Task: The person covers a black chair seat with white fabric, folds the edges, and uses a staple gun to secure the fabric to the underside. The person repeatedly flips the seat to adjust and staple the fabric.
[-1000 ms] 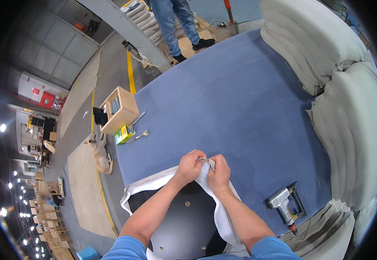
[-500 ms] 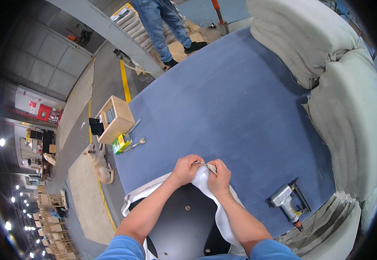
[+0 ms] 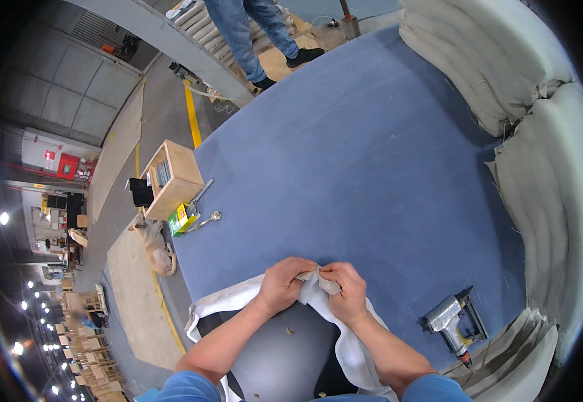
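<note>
A black chair-seat-like panel [image 3: 275, 348] with small holes lies at the table's near edge, a white and beige fabric cover [image 3: 228, 301] around its border. At the panel's far edge, my left hand [image 3: 283, 284] pinches the cover's edge. Close beside it, my right hand [image 3: 345, 289] grips the same edge, and a beige flap shows between the two hands. Both sets of fingers are closed on the cloth. A pneumatic staple gun [image 3: 451, 320] lies on the blue-covered table [image 3: 318, 181], to the right of my right hand.
A wooden box [image 3: 177, 177], a green and yellow carton [image 3: 183, 219] and a ratchet wrench [image 3: 204, 222] sit at the table's left edge. Stacked beige covers [image 3: 539, 154] line the right side. A dog [image 3: 154, 248] lies on the floor; a person in jeans [image 3: 248, 33] stands beyond the table.
Both hands have come slightly nearer to me, still holding the cover's edge, with more of the beige flap showing between them. The whole view has shifted a little.
</note>
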Demonstrator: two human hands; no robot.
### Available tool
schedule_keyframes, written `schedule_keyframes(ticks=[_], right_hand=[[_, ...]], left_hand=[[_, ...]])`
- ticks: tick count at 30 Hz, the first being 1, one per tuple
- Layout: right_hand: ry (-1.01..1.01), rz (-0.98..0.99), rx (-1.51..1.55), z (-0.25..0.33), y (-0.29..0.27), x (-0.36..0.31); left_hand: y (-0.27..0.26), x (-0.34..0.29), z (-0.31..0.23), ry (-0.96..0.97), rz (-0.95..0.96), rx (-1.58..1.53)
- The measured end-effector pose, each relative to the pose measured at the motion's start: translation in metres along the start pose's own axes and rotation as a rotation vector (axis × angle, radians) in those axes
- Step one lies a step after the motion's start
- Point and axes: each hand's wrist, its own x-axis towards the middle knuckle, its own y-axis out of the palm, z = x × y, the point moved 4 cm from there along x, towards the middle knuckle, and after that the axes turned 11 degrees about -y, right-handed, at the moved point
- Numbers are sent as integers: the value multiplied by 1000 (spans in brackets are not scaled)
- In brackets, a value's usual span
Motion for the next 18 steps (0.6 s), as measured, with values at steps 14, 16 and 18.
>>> schedule_keyframes(ticks=[14, 16, 18], right_hand=[[8, 54, 6, 7, 5, 11], [26, 53, 15, 6, 5, 10], [6, 53, 4, 5, 5, 7]], left_hand=[[-4, -8, 2, 73, -72, -10], [-6, -7, 3, 72, -36, -39], [-6, -10, 5, 66, -35, -35]])
